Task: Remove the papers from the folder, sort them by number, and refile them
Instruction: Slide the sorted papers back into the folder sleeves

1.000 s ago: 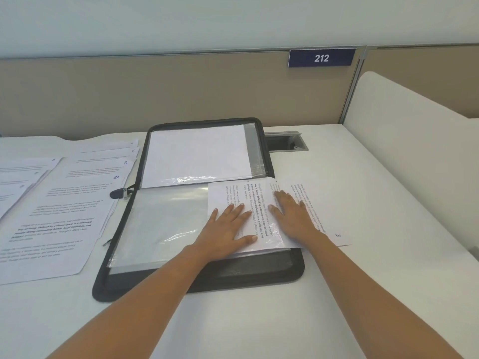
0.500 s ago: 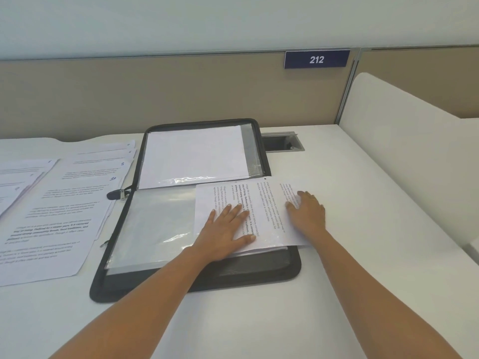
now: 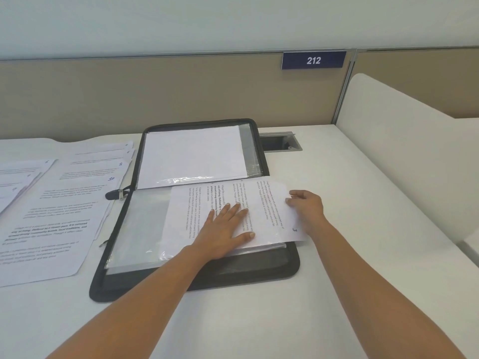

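We find the black zip folder point(image 3: 124, 281) lying open on the desk point(image 3: 259, 320), with refiling under way but far from done. The sheet numbered 3 point(image 3: 269, 203) lies across the folder's near half, over the clear sleeve point(image 3: 140, 229), its right edge overhanging the folder's rim. We cannot tell whether its left part has entered the sleeve or merely lies on top. The left hand point(image 3: 223, 231) presses flat on it with fingers straight. The right hand point(image 3: 308, 206) pinches its right edge. The far half already holds a sleeved blank-faced sheet point(image 3: 194, 154), which we judge to be an earlier number filed. The loose sheets point(image 3: 59, 229), fanned on the desk to the left and showing numbers such as 8 and 10, await filing. Removal looks complete and sorting largely so.
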`<state>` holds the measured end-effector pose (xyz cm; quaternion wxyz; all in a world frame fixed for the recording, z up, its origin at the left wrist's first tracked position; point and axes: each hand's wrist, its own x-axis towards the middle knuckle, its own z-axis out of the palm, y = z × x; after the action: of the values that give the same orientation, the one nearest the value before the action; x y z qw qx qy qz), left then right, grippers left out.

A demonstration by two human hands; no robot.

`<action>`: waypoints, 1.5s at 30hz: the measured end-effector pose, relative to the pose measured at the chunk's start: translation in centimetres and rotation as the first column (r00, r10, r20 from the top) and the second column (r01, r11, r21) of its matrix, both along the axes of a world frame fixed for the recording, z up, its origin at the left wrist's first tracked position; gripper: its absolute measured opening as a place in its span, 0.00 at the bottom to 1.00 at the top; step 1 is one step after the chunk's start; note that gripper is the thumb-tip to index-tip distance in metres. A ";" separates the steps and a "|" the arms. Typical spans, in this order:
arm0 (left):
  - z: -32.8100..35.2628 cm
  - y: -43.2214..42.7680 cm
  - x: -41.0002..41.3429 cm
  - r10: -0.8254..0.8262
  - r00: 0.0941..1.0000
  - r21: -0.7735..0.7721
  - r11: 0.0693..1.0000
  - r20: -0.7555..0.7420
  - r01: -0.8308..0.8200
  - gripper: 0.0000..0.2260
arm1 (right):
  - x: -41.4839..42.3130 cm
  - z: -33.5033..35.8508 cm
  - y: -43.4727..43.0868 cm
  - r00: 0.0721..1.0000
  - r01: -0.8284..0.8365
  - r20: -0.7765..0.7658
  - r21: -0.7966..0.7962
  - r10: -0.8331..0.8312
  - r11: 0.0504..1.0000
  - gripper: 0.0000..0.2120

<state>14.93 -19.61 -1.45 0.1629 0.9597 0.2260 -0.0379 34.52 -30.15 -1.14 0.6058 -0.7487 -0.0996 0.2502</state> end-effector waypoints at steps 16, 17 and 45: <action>-0.1 0.2 -0.1 0.023 0.998 -0.103 0.995 0.060 -0.017 0.33 | -4.3 2.4 4.1 0.938 -0.347 -0.061 -0.115 0.342 0.931 0.19; -0.1 0.2 -0.2 0.025 0.998 -0.109 0.994 0.062 -0.018 0.34 | -4.4 2.3 4.0 0.935 -0.354 -0.076 -0.109 0.347 0.929 0.18; 8.0 2.3 -4.2 0.153 0.937 0.272 0.931 0.314 -0.243 0.15 | -5.5 5.6 1.6 0.878 -0.018 0.458 0.320 -0.138 0.947 0.18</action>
<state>10.74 -17.29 6.53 0.0463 0.9403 0.2998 0.1541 28.99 -28.59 4.49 0.6819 -0.6834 -0.2601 0.0209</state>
